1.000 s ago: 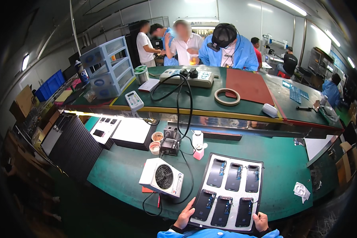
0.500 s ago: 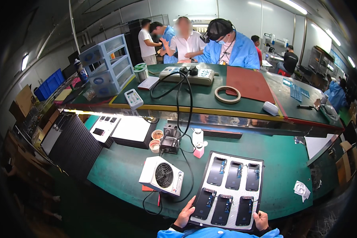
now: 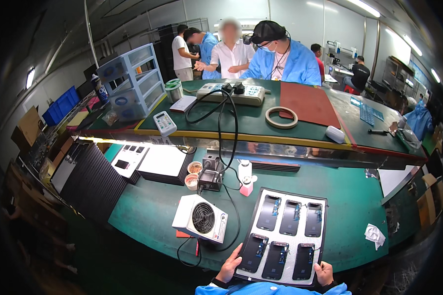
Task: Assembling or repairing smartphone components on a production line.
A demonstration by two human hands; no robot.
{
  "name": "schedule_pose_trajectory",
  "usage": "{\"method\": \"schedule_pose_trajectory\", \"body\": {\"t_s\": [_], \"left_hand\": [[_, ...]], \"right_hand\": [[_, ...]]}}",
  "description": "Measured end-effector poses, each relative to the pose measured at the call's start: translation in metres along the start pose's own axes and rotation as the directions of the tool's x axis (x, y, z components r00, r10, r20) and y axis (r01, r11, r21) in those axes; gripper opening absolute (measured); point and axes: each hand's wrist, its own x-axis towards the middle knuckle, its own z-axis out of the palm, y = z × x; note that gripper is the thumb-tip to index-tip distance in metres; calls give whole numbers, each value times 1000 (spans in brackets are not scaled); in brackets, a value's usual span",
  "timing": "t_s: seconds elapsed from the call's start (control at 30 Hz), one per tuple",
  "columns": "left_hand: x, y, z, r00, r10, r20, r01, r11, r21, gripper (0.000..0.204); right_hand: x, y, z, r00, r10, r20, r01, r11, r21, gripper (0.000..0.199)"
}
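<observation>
A black-edged tray with a white textured liner (image 3: pixel 274 237) lies at the near right of the green bench. Several black phone screens (image 3: pixel 269 213) with blue flex cables rest on it in two rows. My left hand (image 3: pixel 230 264) grips the tray's near left corner, thumb along the rim and fingers partly hidden beneath. At the near right corner my right hand (image 3: pixel 324 273) holds the tray edge, its thumb on top and its other fingers mostly hidden.
Left of the tray stands a white fan unit (image 3: pixel 202 218). Behind are a pink-based bottle (image 3: pixel 246 187), a black cabled device (image 3: pixel 210 173) and stacked trays (image 3: pixel 165 162). Crumpled tissue (image 3: pixel 374 236) lies right. A raised shelf (image 3: pixel 182 135) crosses the bench, with people (image 3: pixel 285 59) beyond.
My hands and the tray stay in place. Across the shelf, the person wearing head gear has raised and turned their head, and the person in white has lowered a raised hand.
</observation>
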Motion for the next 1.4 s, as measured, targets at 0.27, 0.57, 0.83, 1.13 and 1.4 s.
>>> {"method": "schedule_pose_trajectory", "body": {"t_s": [0.27, 0.57, 0.83, 1.13, 1.4], "left_hand": [[-1, 2, 3, 1000, 5, 1, -5, 1000, -4, 62], [-1, 1, 1, 1000, -9, 4, 9, 1000, 10, 64], [0, -2, -1, 1000, 21, 15, -21, 1000, -5, 62], [1, -3, -1, 995, 101, -3, -101, 991, 82, 70], [0, 0, 1, 998, 61, -16, -59, 995, 80, 77]], "right_hand": [[-1, -7, 2, 1000, 14, 6, -14, 998, 64, 36], [-1, -5, 1, 1000, -17, 11, 17, 1000, 11, 36], [-1, -7, 5, 1000, 11, -8, -11, 999, 43, 37], [-1, -11, 5, 1000, -8, -17, 8, 1000, 7, 39], [-1, -11, 5, 1000, -5, -20, 4, 1000, -17, 39]]}}
